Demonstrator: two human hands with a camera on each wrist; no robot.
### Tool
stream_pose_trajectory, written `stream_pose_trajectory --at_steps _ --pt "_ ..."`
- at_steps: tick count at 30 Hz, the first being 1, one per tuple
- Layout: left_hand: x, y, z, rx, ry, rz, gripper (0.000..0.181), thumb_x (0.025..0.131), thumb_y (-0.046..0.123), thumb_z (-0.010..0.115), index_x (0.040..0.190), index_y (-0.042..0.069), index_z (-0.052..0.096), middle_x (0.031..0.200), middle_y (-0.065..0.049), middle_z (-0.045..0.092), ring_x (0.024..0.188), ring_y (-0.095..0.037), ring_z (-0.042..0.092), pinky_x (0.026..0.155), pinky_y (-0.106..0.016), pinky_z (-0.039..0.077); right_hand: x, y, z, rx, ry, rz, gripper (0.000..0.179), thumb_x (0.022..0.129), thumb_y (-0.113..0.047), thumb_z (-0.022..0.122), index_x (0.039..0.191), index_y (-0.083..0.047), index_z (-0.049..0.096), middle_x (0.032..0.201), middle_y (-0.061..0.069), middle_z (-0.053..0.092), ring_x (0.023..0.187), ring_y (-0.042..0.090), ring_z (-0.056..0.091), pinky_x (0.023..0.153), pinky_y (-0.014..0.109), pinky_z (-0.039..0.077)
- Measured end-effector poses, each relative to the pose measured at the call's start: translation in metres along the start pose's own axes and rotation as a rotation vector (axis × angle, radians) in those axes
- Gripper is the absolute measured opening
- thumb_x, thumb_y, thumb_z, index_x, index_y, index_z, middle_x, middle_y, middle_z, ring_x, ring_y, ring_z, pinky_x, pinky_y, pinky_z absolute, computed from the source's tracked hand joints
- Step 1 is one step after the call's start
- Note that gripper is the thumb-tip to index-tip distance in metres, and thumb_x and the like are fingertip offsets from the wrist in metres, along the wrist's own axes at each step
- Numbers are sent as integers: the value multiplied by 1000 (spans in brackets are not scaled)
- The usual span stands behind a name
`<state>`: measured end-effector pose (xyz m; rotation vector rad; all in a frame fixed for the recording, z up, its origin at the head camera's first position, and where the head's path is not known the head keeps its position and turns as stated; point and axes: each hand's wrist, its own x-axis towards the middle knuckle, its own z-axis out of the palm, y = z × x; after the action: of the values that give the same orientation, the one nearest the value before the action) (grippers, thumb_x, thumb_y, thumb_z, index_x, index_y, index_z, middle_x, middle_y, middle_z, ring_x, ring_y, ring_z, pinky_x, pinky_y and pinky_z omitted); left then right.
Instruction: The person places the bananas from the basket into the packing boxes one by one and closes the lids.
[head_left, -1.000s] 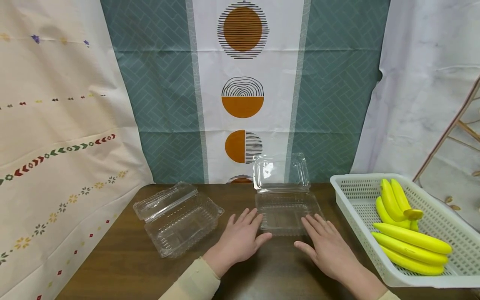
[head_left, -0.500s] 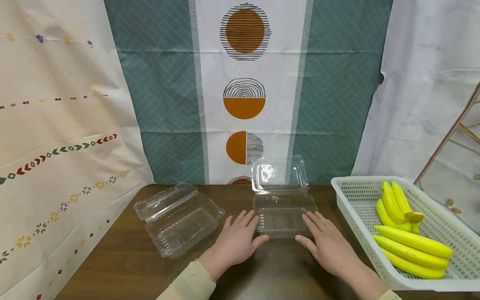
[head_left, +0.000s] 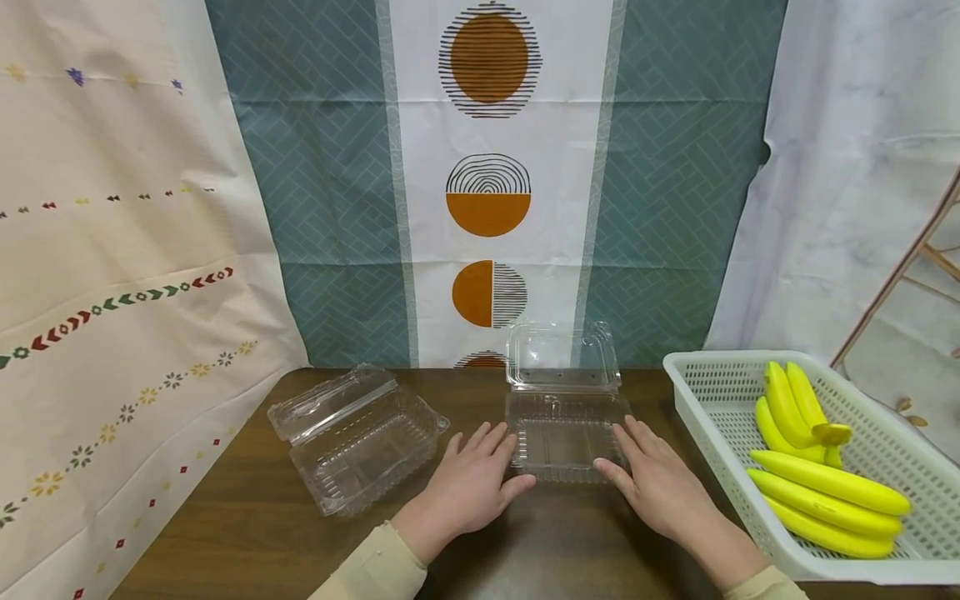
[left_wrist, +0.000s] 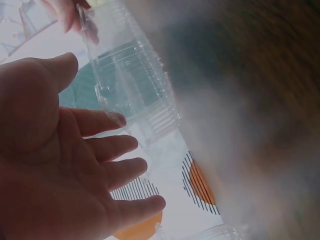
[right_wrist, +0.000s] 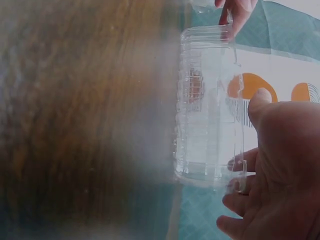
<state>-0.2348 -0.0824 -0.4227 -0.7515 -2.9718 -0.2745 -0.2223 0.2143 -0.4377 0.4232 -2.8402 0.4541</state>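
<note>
A clear plastic clamshell container (head_left: 566,446) stands on the brown table between both hands, its lid (head_left: 562,358) raised at the back. At its left side is my left hand (head_left: 467,490), fingers spread and nearly straight, fingertips right by the rim. My right hand (head_left: 660,483) lies along the opposite side, thumb near the front corner. The left wrist view shows the left palm (left_wrist: 55,165) with nothing in it, beside the container wall (left_wrist: 135,75). From the right wrist, the right fingertips (right_wrist: 235,200) overlap the container's end (right_wrist: 210,170).
A second clear clamshell (head_left: 367,454) lies unfolded at the left. To the right, a white perforated basket (head_left: 708,425) holds two bunches of bananas, one (head_left: 787,408) behind the other (head_left: 832,504). Patterned cloths (head_left: 322,183) hang behind the table (head_left: 225,508).
The middle container has come slightly nearer to me, and its lid stands lower in view. Both hands stay beside it, the left a little farther left.
</note>
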Motion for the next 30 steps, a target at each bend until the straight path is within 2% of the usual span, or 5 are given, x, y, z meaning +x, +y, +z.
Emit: stream_pose_trajectory --at_steps 7,11,17,21,30 --pt "-4 0 -10 -6 -7 16 71 112 60 55 160 8 58 171 -14 47 159 -34 43 122 -64 39 2 -2 3 3 -7 -3 81 111 -52 64 157 12 51 171 33 37 157 54 35 123 69 35" --pt "-3 -1 -10 -6 40 8 70 112 58 57 158 6 59 165 -14 54 156 -36 47 120 -63 42 3 -4 5 7 -9 -7 82 111 -54 63 158 13 50 171 32 36 158 53 34 124 68 35" --pt "1 -2 -2 12 133 -4 74 113 58 57 160 0 55 156 -16 60 146 -33 56 116 -58 48 3 -7 8 -3 -18 -10 81 111 -52 64 158 13 50 172 33 35 159 53 33 124 68 34" --pt "4 -3 1 26 175 -3 73 112 55 60 156 -3 58 149 -19 63 139 -33 61 112 -54 52 1 -9 8 -6 -11 -20 81 111 -52 64 157 13 51 172 32 36 159 52 33 124 68 34" --pt "2 -5 -1 50 177 -27 73 112 56 61 151 -7 62 142 -20 65 131 -34 65 109 -51 55 -3 -14 7 10 -11 -50 81 112 -54 62 155 14 52 171 33 37 159 52 34 123 67 36"
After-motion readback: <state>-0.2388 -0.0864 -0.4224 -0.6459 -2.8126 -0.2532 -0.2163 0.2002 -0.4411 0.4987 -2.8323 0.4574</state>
